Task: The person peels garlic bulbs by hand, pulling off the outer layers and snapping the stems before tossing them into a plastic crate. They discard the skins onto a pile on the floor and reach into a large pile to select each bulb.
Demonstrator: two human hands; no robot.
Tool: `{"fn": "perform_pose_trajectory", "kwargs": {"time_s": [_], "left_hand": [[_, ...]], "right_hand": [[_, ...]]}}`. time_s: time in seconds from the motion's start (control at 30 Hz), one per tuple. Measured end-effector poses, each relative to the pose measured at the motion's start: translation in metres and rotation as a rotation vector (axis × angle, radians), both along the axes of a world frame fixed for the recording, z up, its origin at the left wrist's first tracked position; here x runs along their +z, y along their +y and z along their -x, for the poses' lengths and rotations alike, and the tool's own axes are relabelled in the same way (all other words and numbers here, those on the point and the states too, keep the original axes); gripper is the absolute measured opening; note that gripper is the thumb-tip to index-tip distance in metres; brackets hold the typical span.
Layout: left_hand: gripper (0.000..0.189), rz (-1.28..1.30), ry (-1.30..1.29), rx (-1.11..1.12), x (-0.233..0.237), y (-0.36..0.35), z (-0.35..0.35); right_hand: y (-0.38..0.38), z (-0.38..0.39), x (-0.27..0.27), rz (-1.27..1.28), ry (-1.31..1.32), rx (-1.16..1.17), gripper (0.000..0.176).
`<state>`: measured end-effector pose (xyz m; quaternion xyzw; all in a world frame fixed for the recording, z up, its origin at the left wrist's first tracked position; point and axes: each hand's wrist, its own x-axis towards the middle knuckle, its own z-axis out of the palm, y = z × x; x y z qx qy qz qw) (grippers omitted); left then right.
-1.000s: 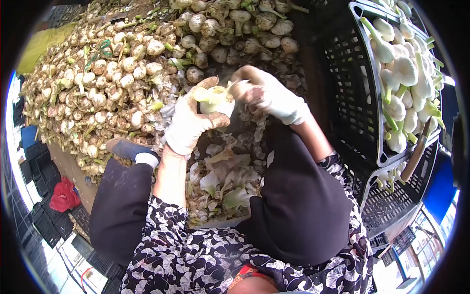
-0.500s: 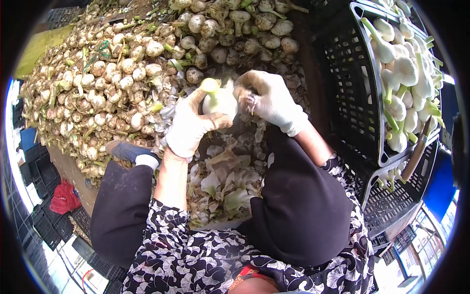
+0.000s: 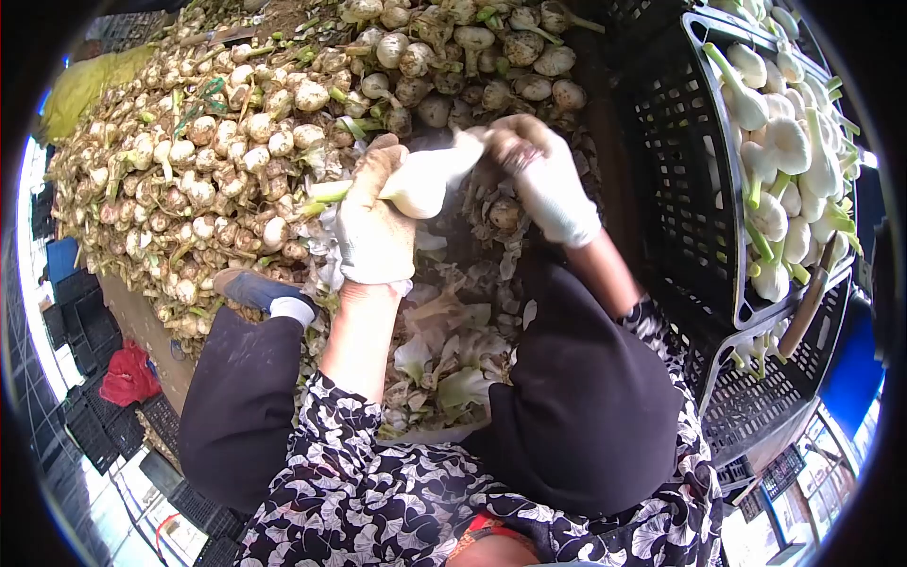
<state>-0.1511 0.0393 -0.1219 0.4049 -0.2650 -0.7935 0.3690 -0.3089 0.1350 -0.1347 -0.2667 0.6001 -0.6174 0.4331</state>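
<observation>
My left hand (image 3: 376, 215), in a soiled white glove, is wrapped around a garlic bulb (image 3: 418, 192). The bulb's white body points to the right, and its green stem (image 3: 328, 192) sticks out on the left past the fingers. My right hand (image 3: 541, 172), gloved too, is closed at the bulb's far side, where a pale layer of garlic skin (image 3: 463, 156) stretches from the bulb to its fingers. Motion blurs those fingertips. Something dark reddish shows against the right fingers; I cannot make out what it is.
A heap of unpeeled garlic (image 3: 203, 189) spreads at the left and back. Loose peelings (image 3: 444, 359) lie between my legs. On the right stands a black crate (image 3: 675, 142) holding clean white bulbs (image 3: 784, 146), with a wooden-looking handle (image 3: 811, 298) at its side and another crate (image 3: 756, 397) below.
The bulb has turned from stem-up to lying sideways, stem to the left. My right hand has moved up and to the right, drawing pale skin out from the bulb.
</observation>
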Motion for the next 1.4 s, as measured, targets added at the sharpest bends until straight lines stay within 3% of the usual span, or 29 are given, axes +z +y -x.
{"fn": "perform_pose_trajectory", "kwargs": {"time_s": [0.03,0.1,0.13,0.17,0.23,0.3,0.33,0.37,0.43,0.47,0.5,0.57,0.63,0.67,0.7,0.77,0.8,0.83,0.87,0.97,1.03,1.07,1.13,1.17,1.23,1.37,1.4], "left_hand": [[0.024,0.029,-0.026,0.009,-0.001,0.0,0.001],[0.023,0.029,-0.008,0.024,-0.002,-0.002,0.003],[0.022,0.021,0.005,0.032,-0.003,-0.001,0.002],[0.022,0.019,0.005,0.025,-0.003,-0.001,0.002],[0.021,-0.007,0.248,-0.117,-0.004,-0.002,-0.002],[0.02,-0.226,0.588,-0.206,-0.01,-0.012,-0.012],[0.023,-0.245,0.662,-0.193,-0.007,-0.012,-0.01],[0.026,-0.263,0.733,-0.185,-0.005,-0.014,-0.007],[0.032,-0.321,0.653,-0.17,-0.012,-0.026,-0.014],[0.036,-0.371,0.617,-0.159,-0.01,-0.026,-0.015],[0.04,-0.42,0.587,-0.157,-0.01,-0.027,-0.012],[0.027,-0.367,0.372,-0.104,-0.009,-0.024,-0.009],[0.031,-0.36,0.237,-0.004,-0.019,-0.022,-0.004],[0.036,-0.392,0.254,-0.124,-0.022,-0.023,-0.008],[0.037,-0.546,0.154,0.057,-0.015,-0.027,-0.004],[0.037,-0.507,0.364,-0.191,-0.019,-0.036,-0.016],[0.028,-0.469,0.019,0.028,0.011,-0.033,0.016],[0.037,-0.34,0.139,-0.116,0.025,-0.042,0.034],[0.051,-0.309,0.468,-0.395,0.032,-0.056,0.055],[0.05,0.046,0.802,-0.843,0.115,-0.061,0.125],[0.052,0.14,0.55,-0.567,0.115,-0.043,0.143],[0.053,0.272,0.416,-0.578,0.098,-0.044,0.138],[0.05,0.052,0.286,-0.588,0.066,-0.051,0.121],[0.035,-0.009,0.201,-0.553,0.039,-0.057,0.106],[0.026,-0.07,0.115,-0.489,0.021,-0.054,0.074],[0.022,-0.165,0.054,-0.422,-0.004,-0.036,0.022],[0.022,-0.197,0.04,-0.414,-0.008,-0.028,0.011]], "right_hand": [[-0.003,0.006,-0.001,0.071,-0.305,0.035,0.043],[0.007,-0.011,0.002,0.19,-0.476,0.064,0.058],[0.008,-0.017,0.0,0.398,-0.344,0.24,0.072],[0.006,-0.018,-0.001,0.309,0.1,0.217,0.067],[-0.001,-0.022,0.009,0.061,0.529,0.12,0.05],[-0.003,-0.006,0.008,-0.089,-0.162,0.04,0.035],[-0.005,0.007,-0.024,-0.066,-0.1,-0.031,0.033],[-0.004,0.014,-0.056,0.081,-0.102,0.111,0.036],[0.009,-0.001,-0.051,-0.146,0.132,0.476,0.048],[0.006,-0.008,-0.034,0.033,0.507,0.446,0.062],[0.005,-0.015,-0.012,-0.134,0.347,0.353,0.068],[-0.004,-0.005,0.005,0.202,0.581,0.261,0.055],[-0.007,-0.011,0.009,0.248,0.607,0.309,0.045],[-0.005,-0.011,-0.001,0.133,0.53,0.331,0.042],[-0.001,-0.009,-0.02,0.021,0.44,0.359,0.038],[0.014,-0.003,-0.074,-0.249,0.492,0.126,0.036],[0.027,-0.006,-0.057,-0.276,0.866,-0.014,0.035],[0.039,-0.004,-0.059,-0.284,0.81,-0.046,0.038],[0.047,-0.004,-0.06,-0.365,0.796,0.003,0.042],[0.06,-0.008,-0.081,-0.425,0.789,0.165,0.048],[0.055,-0.011,-0.102,-0.381,0.833,0.243,0.051],[0.055,-0.017,-0.11,-0.379,0.857,0.278,0.052],[0.05,-0.025,-0.141,-0.379,1.008,0.319,0.053],[0.045,-0.033,-0.156,-0.382,1.115,0.339,0.053],[0.036,-0.043,-0.137,-0.604,1.219,0.599,0.047],[0.029,-0.035,-0.127,-0.706,1.141,0.682,0.043],[0.032,-0.03,-0.132,-0.646,0.998,0.567,0.041]]}}
